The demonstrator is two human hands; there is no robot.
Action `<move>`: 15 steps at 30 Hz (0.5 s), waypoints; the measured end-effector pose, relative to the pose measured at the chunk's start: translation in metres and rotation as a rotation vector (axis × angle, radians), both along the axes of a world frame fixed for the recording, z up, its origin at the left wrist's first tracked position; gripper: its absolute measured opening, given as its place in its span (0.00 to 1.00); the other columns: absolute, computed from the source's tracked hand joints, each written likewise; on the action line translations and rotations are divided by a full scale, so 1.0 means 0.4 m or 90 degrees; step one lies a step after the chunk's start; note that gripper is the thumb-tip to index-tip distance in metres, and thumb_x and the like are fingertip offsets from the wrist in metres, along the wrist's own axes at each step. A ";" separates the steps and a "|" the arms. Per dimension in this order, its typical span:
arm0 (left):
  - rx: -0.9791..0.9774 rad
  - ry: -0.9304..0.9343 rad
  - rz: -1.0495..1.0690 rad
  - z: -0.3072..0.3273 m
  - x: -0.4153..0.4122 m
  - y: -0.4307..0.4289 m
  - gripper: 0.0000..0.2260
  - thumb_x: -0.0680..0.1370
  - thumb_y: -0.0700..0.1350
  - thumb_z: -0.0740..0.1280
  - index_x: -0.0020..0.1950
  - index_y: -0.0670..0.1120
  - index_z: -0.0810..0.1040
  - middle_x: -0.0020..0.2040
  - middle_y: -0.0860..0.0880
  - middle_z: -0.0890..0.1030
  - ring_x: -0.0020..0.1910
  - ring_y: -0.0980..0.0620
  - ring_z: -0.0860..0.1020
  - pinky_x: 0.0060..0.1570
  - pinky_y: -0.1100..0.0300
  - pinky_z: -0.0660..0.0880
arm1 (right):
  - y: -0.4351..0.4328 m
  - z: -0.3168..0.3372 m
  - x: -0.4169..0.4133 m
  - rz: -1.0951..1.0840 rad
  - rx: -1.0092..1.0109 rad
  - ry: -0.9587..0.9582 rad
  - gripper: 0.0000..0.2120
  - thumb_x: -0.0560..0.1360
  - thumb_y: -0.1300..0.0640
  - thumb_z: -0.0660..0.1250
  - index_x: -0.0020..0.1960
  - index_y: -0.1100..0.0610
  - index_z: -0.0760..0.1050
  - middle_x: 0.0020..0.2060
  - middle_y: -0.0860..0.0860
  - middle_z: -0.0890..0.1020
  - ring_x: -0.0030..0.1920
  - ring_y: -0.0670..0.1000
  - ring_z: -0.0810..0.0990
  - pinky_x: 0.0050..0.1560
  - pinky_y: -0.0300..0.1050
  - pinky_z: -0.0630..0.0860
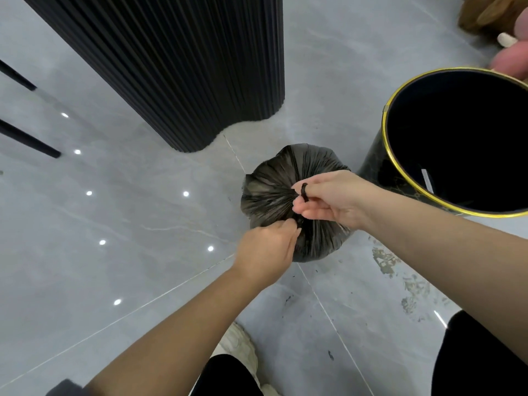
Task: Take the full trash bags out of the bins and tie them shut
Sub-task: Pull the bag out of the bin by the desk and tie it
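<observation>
Trash bag (pixel 271 192) sits on the floor (pixel 143 224) straight ahead of you, out of the bin (pixel 377 172), which stands just beside it on the right. Your left hand (pixel 265 250) grips its gathered top from the near side, your right hand (pixel 334 195) from the right. A column (pixel 183 67) stands behind, to the left.
</observation>
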State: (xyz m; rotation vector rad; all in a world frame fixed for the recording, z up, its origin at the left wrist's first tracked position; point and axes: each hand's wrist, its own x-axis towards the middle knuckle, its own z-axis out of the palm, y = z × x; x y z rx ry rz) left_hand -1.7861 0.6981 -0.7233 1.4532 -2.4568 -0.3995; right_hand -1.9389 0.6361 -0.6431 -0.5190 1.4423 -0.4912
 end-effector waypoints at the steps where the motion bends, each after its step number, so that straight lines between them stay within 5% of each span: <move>1: 0.017 0.006 -0.007 0.003 0.001 0.001 0.15 0.79 0.49 0.55 0.36 0.46 0.71 0.28 0.52 0.73 0.22 0.49 0.70 0.21 0.62 0.60 | 0.001 0.003 -0.005 0.072 -0.037 0.048 0.07 0.78 0.64 0.62 0.48 0.60 0.79 0.29 0.54 0.83 0.28 0.47 0.83 0.30 0.37 0.80; 4: 0.068 0.045 0.021 0.032 0.010 -0.006 0.16 0.78 0.53 0.51 0.36 0.47 0.69 0.29 0.54 0.69 0.26 0.53 0.66 0.25 0.59 0.59 | 0.001 0.010 -0.020 0.262 -0.173 0.200 0.07 0.77 0.64 0.63 0.46 0.59 0.80 0.32 0.56 0.84 0.30 0.48 0.84 0.31 0.38 0.81; 8: 0.102 0.157 0.173 0.069 0.030 -0.056 0.15 0.78 0.50 0.52 0.39 0.44 0.73 0.30 0.49 0.74 0.29 0.49 0.72 0.30 0.50 0.70 | 0.009 0.011 -0.034 0.479 -0.344 0.359 0.10 0.75 0.63 0.63 0.42 0.54 0.81 0.30 0.49 0.84 0.28 0.42 0.82 0.35 0.34 0.78; 11: 0.123 0.238 0.216 0.091 0.028 -0.104 0.06 0.79 0.44 0.59 0.47 0.49 0.75 0.36 0.55 0.75 0.36 0.56 0.74 0.37 0.59 0.71 | 0.009 0.011 -0.050 0.560 -0.399 0.372 0.11 0.75 0.63 0.63 0.43 0.53 0.82 0.28 0.44 0.82 0.28 0.42 0.82 0.37 0.37 0.79; 15: 0.126 0.246 0.138 0.090 0.029 -0.151 0.10 0.78 0.41 0.63 0.58 0.49 0.76 0.47 0.54 0.74 0.47 0.59 0.73 0.47 0.69 0.68 | -0.006 0.011 -0.065 0.749 -0.521 0.430 0.12 0.75 0.63 0.62 0.47 0.50 0.82 0.26 0.37 0.76 0.34 0.45 0.81 0.44 0.38 0.77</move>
